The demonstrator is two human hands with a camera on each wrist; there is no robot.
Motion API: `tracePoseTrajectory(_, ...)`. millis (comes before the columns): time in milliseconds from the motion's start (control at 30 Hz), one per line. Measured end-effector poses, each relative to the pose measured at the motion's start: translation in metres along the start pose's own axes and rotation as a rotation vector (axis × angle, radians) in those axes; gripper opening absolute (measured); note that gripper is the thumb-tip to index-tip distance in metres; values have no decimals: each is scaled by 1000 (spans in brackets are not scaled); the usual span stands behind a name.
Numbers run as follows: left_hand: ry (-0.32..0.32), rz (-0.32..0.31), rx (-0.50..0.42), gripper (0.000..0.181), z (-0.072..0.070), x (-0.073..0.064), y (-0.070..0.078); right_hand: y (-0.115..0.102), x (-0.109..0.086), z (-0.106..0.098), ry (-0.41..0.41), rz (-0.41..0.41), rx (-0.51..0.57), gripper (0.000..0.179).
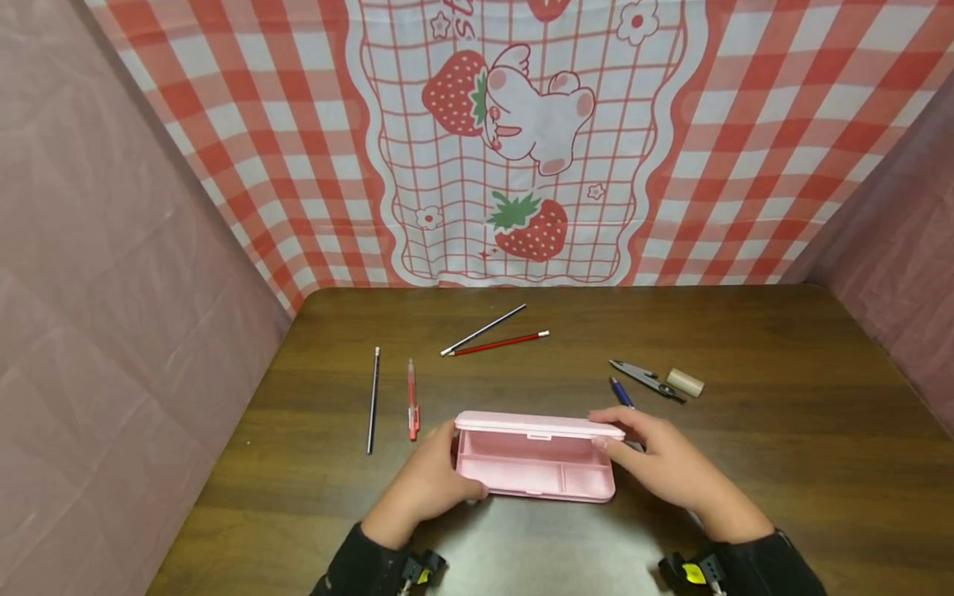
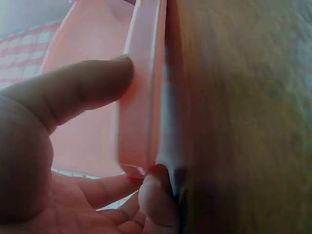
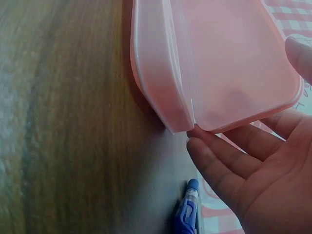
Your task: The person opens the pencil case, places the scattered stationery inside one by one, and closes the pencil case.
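A pink pencil case (image 1: 529,476) lies near the table's front, its hinged lid (image 1: 522,422) raised and tilted, so the divided inside shows. At the case's left end, my left hand (image 1: 432,480) grips the body, thumb at the front corner and fingers round the back. My right hand (image 1: 659,455) holds the lid's right end between thumb and fingers. In the right wrist view, its fingertips (image 3: 200,141) lie behind the lid near the hinge. A blue pen (image 1: 621,391) is just beyond that hand, partly hidden by it.
Left of the case lie a dark pencil (image 1: 373,401) and a red pen (image 1: 412,401). Behind it are a red pencil (image 1: 499,343) and a silvery pencil (image 1: 484,329). A compass (image 1: 647,380) and a beige eraser (image 1: 685,382) lie at right. Checked cloth (image 1: 313,149) hangs at the back.
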State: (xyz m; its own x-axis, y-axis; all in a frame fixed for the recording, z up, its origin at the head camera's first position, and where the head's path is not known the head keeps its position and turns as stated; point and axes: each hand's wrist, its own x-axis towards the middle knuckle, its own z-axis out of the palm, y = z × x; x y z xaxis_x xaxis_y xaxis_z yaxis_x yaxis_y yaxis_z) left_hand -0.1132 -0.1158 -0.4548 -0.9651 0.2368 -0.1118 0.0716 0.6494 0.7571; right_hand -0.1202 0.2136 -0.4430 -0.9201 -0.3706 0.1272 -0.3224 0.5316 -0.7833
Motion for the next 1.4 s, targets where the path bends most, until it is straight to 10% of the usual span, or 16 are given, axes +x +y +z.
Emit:
tracePoseTrajectory(533, 10, -14, 93, 97, 3, -2, 5, -4, 2, -1, 49, 38, -73, 30)
tracePoseTrajectory(1000, -16, -48, 91, 96, 1, 0, 3, -21, 14, -18, 224, -100, -263, 13)
tracePoseTrajectory(1400, -37, -62, 73, 94, -2, 3, 2, -28, 33, -13, 311, -58, -494, 14)
